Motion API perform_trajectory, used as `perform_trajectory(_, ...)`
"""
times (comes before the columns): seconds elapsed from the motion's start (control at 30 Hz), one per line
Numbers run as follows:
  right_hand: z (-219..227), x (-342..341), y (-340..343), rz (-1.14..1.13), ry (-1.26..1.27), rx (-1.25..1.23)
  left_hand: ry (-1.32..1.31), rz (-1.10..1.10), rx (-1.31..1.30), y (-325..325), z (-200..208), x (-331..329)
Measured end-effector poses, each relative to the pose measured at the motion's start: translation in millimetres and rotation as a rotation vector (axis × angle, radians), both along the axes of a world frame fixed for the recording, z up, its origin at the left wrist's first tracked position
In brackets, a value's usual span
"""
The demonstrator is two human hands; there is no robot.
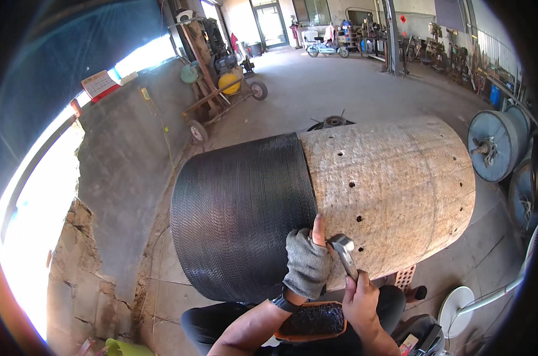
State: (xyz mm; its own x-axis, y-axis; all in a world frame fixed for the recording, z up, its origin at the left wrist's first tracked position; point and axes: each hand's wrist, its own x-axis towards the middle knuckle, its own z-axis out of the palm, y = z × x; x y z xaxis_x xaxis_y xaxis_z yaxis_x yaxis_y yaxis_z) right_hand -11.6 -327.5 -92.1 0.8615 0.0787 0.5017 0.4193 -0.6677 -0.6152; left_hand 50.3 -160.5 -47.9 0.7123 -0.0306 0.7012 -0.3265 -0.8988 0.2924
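Just beyond the person's knees lies a large cylindrical roller (393, 184), its right part a tan, fibrous-looking shell with faint streaks and dark round holes, its left part wrapped in a black, finely ridged covering (239, 213). The covering ends in a crisp edge running around the roller. On that edge, low on the near side, rests the left hand (307, 264) in a grey knit glove, 1 bare digit pointing up; whether the other fingers grip anything, I cannot tell. Close beside it, the right hand (361, 299) is clamped on the handle of a hammer (348, 256), whose steel head is near the glove. Below, an orange-rimmed tray (316, 338) holds dark contents. Right of the edge, the shell leaves open room; past the roller, grey floor (316, 83) stretches to a glass door (271, 25). A grey wall (121, 178) and a wheeled cart (228, 83) bound the left, while 2 spools (482, 127), a perforated brick (405, 277) and a round white base (457, 311) crowd the right.
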Motion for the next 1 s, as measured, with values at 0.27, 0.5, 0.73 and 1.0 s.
perform_trajectory(0.27,-8.0,-2.5,-3.3,-0.016,-0.105,0.059,0.039,0.006,0.003,-3.6,18.6,-39.4)
perform_trajectory(0.5,-15.8,3.7,5.9,0.014,0.024,0.048,0.427,-0.236,0.244,-2.4,-120.8,-122.4)
perform_trajectory(0.73,-41.7,13.2,6.8,-0.044,0.042,-0.047,0.599,-0.329,0.188,-5.7,-156.3,-134.4)
perform_trajectory(1.0,-46.1,14.4,6.2,0.0,-0.165,0.114,0.681,-0.144,0.097,-24.5,-160.7,-128.0)
